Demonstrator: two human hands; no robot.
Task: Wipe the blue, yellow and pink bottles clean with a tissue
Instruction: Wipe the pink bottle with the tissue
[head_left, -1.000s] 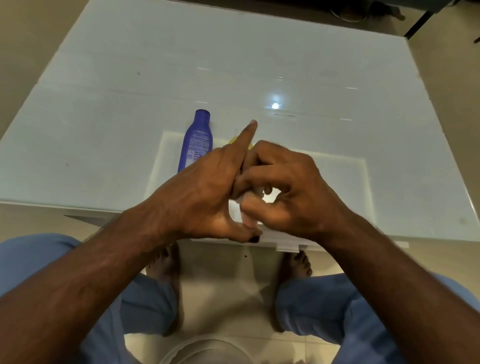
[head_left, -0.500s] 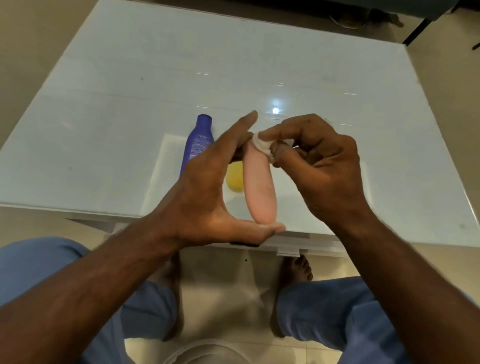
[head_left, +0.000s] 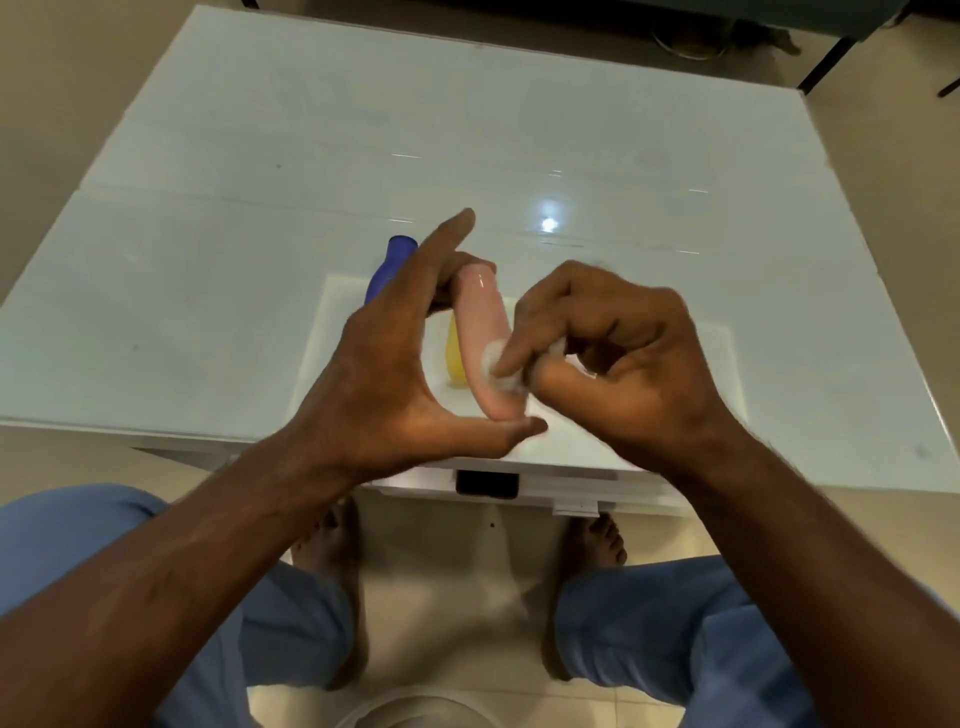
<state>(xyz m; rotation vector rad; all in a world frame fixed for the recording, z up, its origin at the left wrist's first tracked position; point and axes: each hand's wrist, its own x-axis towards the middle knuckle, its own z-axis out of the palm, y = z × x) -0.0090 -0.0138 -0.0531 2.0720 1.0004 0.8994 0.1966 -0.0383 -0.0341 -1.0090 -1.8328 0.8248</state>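
Observation:
My left hand (head_left: 395, 364) holds the pink bottle (head_left: 480, 332) end to end, thumb under its near end and fingers at its far end, above the table's front edge. My right hand (head_left: 618, 358) pinches a small white tissue (head_left: 501, 369) and presses it against the lower right side of the pink bottle. The blue bottle (head_left: 390, 267) lies on the table behind my left hand, mostly hidden. Just left of the pink bottle, part of the yellow bottle (head_left: 456, 358) shows on the table.
The glossy white table (head_left: 260, 208) has a paler rectangular patch (head_left: 717, 364) under the bottles. A dark item (head_left: 487, 483) sits under the front edge. My blue-trousered legs and bare feet are below, with a round white rim (head_left: 415, 709) on the floor.
My right hand has slid the tissue from the pink bottle's far tip down to near its lower end. A second ago both hands were clasped together over the bottle.

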